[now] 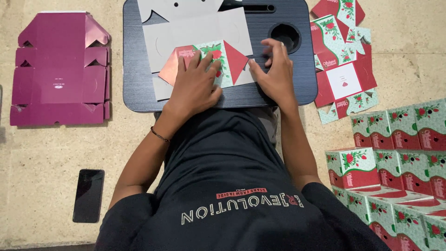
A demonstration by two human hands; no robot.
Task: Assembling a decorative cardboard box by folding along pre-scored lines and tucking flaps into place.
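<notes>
**Both hands flat on a half-folded carton blank**

The person sits on the floor with a dark lap desk [139,88] across the knees, and both forearms reach forward over a black shirt to the work on it. The left hand [197,83] lies palm down, wrist straight, fingers spread apart and stretched forward; it presses on the printed flap of a flat carton blank [195,32], whose grey unprinted side faces up over most of the desk. The flap under that hand is folded back, showing red and pale green with a strawberry pattern. A thin dark bracelet [160,135] sits on the left wrist.

The right hand [275,72] rests palm down just beside the left, at the blank's right edge. Its fingers are slightly curled and lie loosely apart, tips pointing toward the round cup recess [284,35] in the desk; it grips nothing. The two hands do not touch.

On the floor to the left lies a flat magenta blank [60,69], and nearer the body a black phone [88,195]. To the right lies a loose heap of printed flat blanks [344,60], and below it stand rows of assembled red and green boxes [399,153], packed close together
</notes>
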